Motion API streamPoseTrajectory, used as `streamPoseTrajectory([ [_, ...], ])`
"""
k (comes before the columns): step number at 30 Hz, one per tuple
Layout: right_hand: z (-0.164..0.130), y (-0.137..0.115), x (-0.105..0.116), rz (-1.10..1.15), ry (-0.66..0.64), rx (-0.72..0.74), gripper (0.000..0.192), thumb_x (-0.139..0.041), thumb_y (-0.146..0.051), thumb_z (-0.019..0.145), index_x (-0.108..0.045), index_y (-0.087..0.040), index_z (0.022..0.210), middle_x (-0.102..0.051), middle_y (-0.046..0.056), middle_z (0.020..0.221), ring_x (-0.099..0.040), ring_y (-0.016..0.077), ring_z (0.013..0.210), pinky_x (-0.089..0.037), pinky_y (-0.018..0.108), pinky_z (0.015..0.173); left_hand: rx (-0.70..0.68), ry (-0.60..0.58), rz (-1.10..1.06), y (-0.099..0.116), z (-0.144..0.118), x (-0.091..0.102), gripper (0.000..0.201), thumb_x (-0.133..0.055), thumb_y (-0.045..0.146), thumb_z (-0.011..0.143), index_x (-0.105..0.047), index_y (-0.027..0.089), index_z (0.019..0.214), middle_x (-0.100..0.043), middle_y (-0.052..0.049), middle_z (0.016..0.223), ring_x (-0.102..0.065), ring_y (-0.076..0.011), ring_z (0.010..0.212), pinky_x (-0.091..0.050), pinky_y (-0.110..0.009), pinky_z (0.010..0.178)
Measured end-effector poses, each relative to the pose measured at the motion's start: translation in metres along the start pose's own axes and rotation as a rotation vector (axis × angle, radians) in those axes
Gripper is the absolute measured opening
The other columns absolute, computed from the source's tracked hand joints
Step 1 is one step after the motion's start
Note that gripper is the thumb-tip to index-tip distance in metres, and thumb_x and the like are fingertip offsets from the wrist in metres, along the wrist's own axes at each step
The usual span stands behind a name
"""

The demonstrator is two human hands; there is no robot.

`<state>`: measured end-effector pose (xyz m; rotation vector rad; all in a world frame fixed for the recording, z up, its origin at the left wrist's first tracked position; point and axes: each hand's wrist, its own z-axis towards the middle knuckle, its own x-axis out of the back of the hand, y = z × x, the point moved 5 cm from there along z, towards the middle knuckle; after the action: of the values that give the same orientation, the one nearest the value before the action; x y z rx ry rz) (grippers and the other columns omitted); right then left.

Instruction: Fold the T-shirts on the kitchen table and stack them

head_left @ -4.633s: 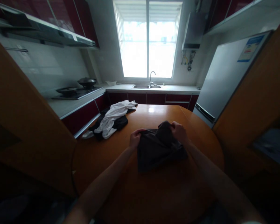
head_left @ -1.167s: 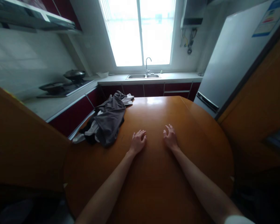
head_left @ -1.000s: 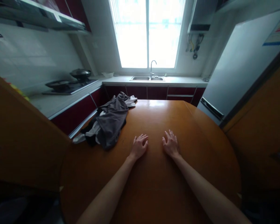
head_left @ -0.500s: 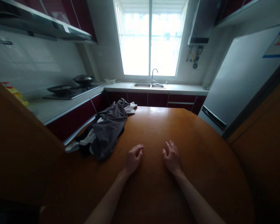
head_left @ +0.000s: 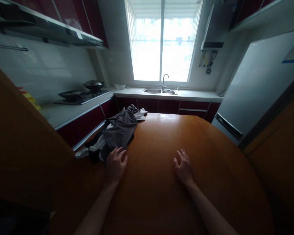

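Scene: kitchen, round wooden table (head_left: 161, 195) in front, seen from above and dim.
Far left: stove (head_left: 80, 97) on the counter (head_left: 63, 112) with two pans (head_left: 93, 85), hood above.
Clothes pile (head_left: 117, 133): heaped at the table's far-left edge, part hanging over the edge toward the counter.
Grey shirt (head_left: 121, 130): top of the pile, crumpled, its near end reaching toward the table's middle.
White cloth (head_left: 140, 113): under the grey shirt, showing at the pile's far end and again at the left overhang.
Black cloth (head_left: 94, 153): bottom of the pile, showing at the near-left side.
Left hand (head_left: 115, 164): palm down, fingers spread, empty, fingertips at the near edge of the grey shirt; touching or just short of it, cannot tell.
Left forearm: bare, runs from the table's near edge up to the hand.
Table middle: bare wood between the two hands, a light glare near the far edge.
Right hand (head_left: 183, 167): palm down flat on the table, fingers spread, holding nothing, well apart from the pile.
Right forearm: bare, comes in from the near-right edge.
Back: window (head_left: 163, 42) bright, sink (head_left: 159, 91) with tap under it on the back counter.
Right: fridge (head_left: 257, 91) just beside the table's far-right edge, sticker on its door, water heater (head_left: 214, 27) on the wall above-left of it.
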<state>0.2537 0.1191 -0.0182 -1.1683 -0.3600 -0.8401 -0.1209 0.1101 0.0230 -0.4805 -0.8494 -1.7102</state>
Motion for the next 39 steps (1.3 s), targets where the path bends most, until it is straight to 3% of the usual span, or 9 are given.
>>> streamPoseTrajectory([
  [6,0.0,0.006,-0.002,0.074,0.033,-0.017,0.057,-0.049,-0.039,0.091,-0.061,-0.008,0.138,-0.046,0.02,0.155,-0.038,0.033,0.147,-0.032,0.053,0.12,0.19,-0.08,0.199,-0.033,-0.003,0.005,0.055,-0.068,0.037,0.085,-0.064,0.016,0.135,-0.052,-0.018,0.141,-0.05,-0.0366,0.127,-0.043,-0.049,0.108],
  [14,0.002,0.01,-0.002,0.132,0.042,-0.045,0.058,-0.046,-0.041,0.091,-0.063,-0.006,0.134,-0.048,0.021,0.152,-0.04,0.0329,0.145,-0.033,0.052,0.119,0.211,-0.169,0.192,-0.037,-0.003,-0.002,0.034,-0.056,0.029,0.089,-0.075,0.019,0.115,-0.069,-0.013,0.119,-0.058,-0.033,0.113,-0.049,-0.043,0.098],
  [18,0.002,0.012,0.001,0.181,0.07,-0.068,0.057,-0.046,-0.042,0.091,-0.065,-0.007,0.132,-0.051,0.021,0.15,-0.044,0.032,0.142,-0.034,0.05,0.119,0.296,-0.108,0.06,-0.047,0.015,0.005,0.037,-0.048,0.027,0.09,-0.073,0.016,0.114,-0.07,-0.013,0.111,-0.065,-0.0298,0.101,-0.052,-0.04,0.092],
  [22,0.003,0.013,0.004,0.215,0.091,-0.076,0.057,-0.046,-0.043,0.091,-0.064,-0.008,0.131,-0.052,0.021,0.148,-0.046,0.032,0.14,-0.035,0.051,0.118,0.315,0.012,-0.105,-0.042,0.046,0.016,0.036,-0.05,0.029,0.086,-0.073,0.015,0.11,-0.071,-0.014,0.109,-0.066,-0.0306,0.106,-0.051,-0.041,0.099],
  [25,0.004,0.013,0.006,0.25,0.101,-0.084,0.056,-0.047,-0.043,0.091,-0.065,-0.008,0.13,-0.054,0.021,0.146,-0.047,0.0316,0.139,-0.034,0.05,0.118,0.339,0.083,-0.249,-0.024,0.069,0.022,0.034,-0.053,0.029,0.083,-0.074,0.015,0.106,-0.073,-0.013,0.107,-0.067,-0.03,0.106,-0.051,-0.041,0.1],
  [27,0.004,0.013,0.008,0.279,0.117,-0.091,0.054,-0.047,-0.043,0.09,-0.065,-0.009,0.129,-0.056,0.02,0.145,-0.048,0.0309,0.138,-0.035,0.049,0.118,0.285,0.109,-0.349,-0.004,0.081,0.024,0.034,-0.055,0.03,0.082,-0.074,0.015,0.106,-0.073,-0.012,0.108,-0.066,-0.0292,0.107,-0.05,-0.041,0.101],
  [31,0.006,0.014,0.012,0.335,0.15,-0.126,0.057,-0.047,-0.045,0.092,-0.063,-0.008,0.132,-0.058,0.02,0.142,-0.051,0.0307,0.135,-0.036,0.049,0.117,0.181,0.071,-0.521,0.042,0.091,0.018,0.034,-0.057,0.033,0.084,-0.075,0.015,0.105,-0.073,-0.01,0.106,-0.066,-0.0271,0.104,-0.051,-0.04,0.098],
  [35,0.006,0.017,0.016,0.426,0.19,-0.192,0.065,-0.035,-0.055,0.099,-0.055,-0.009,0.14,-0.057,0.021,0.143,-0.053,0.0297,0.134,-0.038,0.049,0.114,0.126,-0.028,-0.68,0.094,0.079,0.002,0.032,-0.06,0.037,0.086,-0.077,0.018,0.105,-0.07,-0.007,0.103,-0.065,-0.0233,0.098,-0.053,-0.035,0.091],
  [39,0.007,0.016,0.021,0.512,0.216,-0.19,0.07,-0.028,-0.06,0.101,-0.05,-0.01,0.145,-0.056,0.021,0.145,-0.052,0.0268,0.135,-0.037,0.045,0.115,-0.037,-0.29,-0.849,0.151,0.045,-0.016,0.027,-0.061,0.034,0.09,-0.078,0.02,0.106,-0.07,-0.006,0.101,-0.066,-0.0203,0.095,-0.053,-0.03,0.084],
])
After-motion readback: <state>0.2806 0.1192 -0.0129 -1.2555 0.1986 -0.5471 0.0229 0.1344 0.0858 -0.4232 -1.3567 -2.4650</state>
